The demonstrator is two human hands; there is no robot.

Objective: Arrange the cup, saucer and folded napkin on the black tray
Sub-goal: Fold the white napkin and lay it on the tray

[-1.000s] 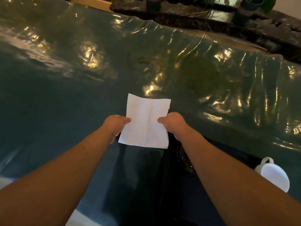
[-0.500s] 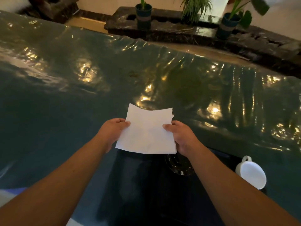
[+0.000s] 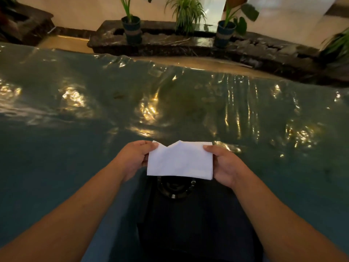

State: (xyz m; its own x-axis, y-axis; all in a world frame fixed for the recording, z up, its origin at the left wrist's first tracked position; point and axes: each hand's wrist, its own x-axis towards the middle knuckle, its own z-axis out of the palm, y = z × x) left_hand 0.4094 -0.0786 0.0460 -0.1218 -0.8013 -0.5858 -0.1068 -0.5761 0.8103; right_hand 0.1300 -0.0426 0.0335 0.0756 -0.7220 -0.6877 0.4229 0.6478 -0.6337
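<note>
A white napkin point(image 3: 179, 161) hangs in the air between my two hands, folded over into a wide strip with a crumpled top edge. My left hand point(image 3: 135, 159) pinches its left edge and my right hand point(image 3: 224, 165) pinches its right edge. Below it lies the black tray point(image 3: 190, 224) on the table, running toward me between my forearms. A dark glossy saucer point(image 3: 175, 188) rests on the tray's far end, partly hidden by the napkin. The cup is not in view.
The table is covered with a shiny, wrinkled teal plastic sheet point(image 3: 94, 110). Beyond its far edge a dark stone ledge point(image 3: 160, 42) carries potted plants point(image 3: 132, 27).
The napkin has gone from an open square to a wide strip folded in half. The view has tilted up and left, and the white cup at the right has left the frame.
</note>
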